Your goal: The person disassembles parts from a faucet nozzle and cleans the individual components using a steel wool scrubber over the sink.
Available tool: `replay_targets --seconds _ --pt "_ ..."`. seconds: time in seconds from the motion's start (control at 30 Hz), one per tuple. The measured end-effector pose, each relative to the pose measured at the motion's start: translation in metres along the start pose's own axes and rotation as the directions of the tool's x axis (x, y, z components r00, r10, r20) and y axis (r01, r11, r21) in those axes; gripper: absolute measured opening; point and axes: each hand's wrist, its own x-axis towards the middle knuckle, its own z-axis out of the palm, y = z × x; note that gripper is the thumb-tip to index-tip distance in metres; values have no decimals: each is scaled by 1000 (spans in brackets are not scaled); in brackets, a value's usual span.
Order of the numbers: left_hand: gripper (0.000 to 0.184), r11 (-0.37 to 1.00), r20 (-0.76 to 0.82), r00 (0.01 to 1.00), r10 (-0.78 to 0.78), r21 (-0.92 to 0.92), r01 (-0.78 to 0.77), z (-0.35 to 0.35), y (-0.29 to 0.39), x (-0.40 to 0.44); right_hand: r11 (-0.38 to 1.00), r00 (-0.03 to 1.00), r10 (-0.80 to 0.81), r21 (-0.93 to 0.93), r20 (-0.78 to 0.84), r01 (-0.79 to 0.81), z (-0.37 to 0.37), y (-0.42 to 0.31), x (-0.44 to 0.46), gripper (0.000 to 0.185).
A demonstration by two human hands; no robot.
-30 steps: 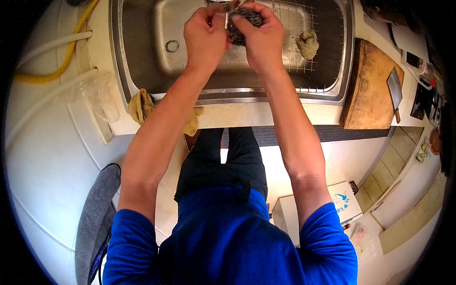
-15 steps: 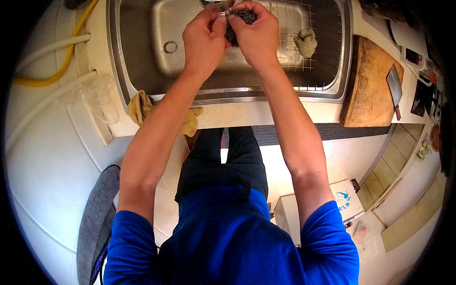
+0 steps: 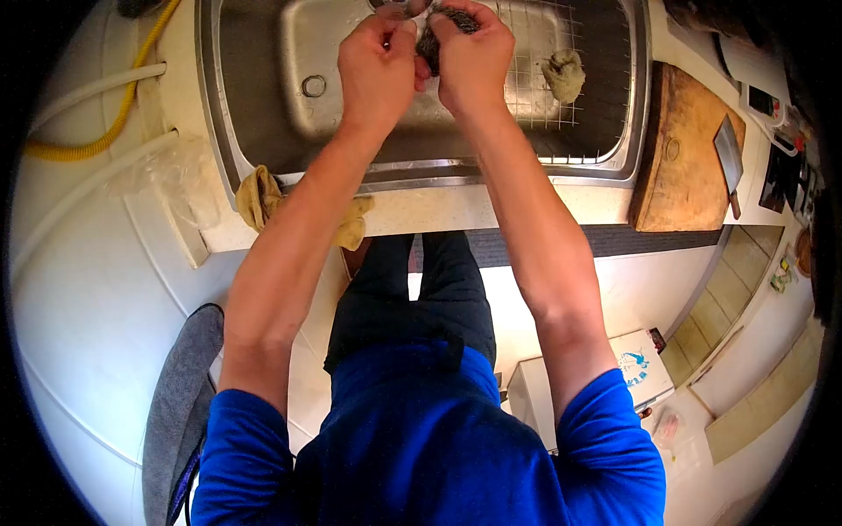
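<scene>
Over the sink (image 3: 333, 22), my two hands are close together at the top of the view. My right hand (image 3: 478, 66) is closed on a dark, mesh-like steel wool scrubber (image 3: 460, 17), part of which hangs between the hands. Beside it, my left hand (image 3: 377, 70) is pinched with the thumb bent over the fingers. A shiny, rounded metal thing (image 3: 414, 7) shows at its fingertips, cut off by the upper edge, so its kind cannot be made out.
A wire rack (image 3: 526, 83) lines the sink's right side, with a crumpled pale cloth (image 3: 563, 75) on it. To the right, a cleaver (image 3: 727, 158) lies on a wooden cutting board (image 3: 680, 188). Tan gloves or cloths (image 3: 259, 197) drape over the front edge. A yellow hose (image 3: 114, 145) runs at left.
My right hand and the scrubber have shifted slightly, and the scrubber is turned differently. The shiny metal thing has moved up and shows less. My left hand has barely moved.
</scene>
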Motion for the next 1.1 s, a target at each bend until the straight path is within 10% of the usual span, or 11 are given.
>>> replay_targets --seconds 0.03,0.13,0.33,0.43,0.6,0.7,0.77,0.87,0.93,1.0,1.1 --pt "18 1000 1 1000 1 -1 -1 1 -1 1 921 961 275 291 -17 -259 2 -3 2 14" --pt "15 959 -8 1000 -27 -282 23 0 -1 6 795 916 370 457 156 -399 -7 -21 -2 11" --pt "17 942 -31 989 -145 -309 128 -6 -6 4 991 987 90 -108 132 -76 -7 -11 -4 15" --pt "17 966 28 994 -105 -234 109 -9 -6 -1 947 981 178 284 -73 -151 -2 9 5 23" --pt "15 862 -29 979 -200 -480 162 -13 -5 -1 769 940 337 558 61 -312 -20 1 0 25" --pt "15 854 -50 971 -235 -488 182 -11 -5 0 821 948 291 475 128 -316 -21 0 -7 23" --pt "15 869 -54 971 -231 -461 181 -8 -6 0 997 984 -20 -70 176 32 -17 2 -12 19" --pt "15 883 -39 975 -218 -434 180 -11 -9 -1 965 995 -88 -243 57 99 -9 -4 -10 17" --pt "15 880 -17 977 -212 -439 183 -10 -6 -2 980 999 -50 -195 16 52 -3 7 -3 21" --pt "14 911 -142 966 -216 -386 147 -6 -2 3 895 970 236 402 -55 -195 6 13 -2 25" --pt "14 916 -152 970 -191 -381 121 -9 1 8 871 983 183 459 28 -175 2 9 -7 28"
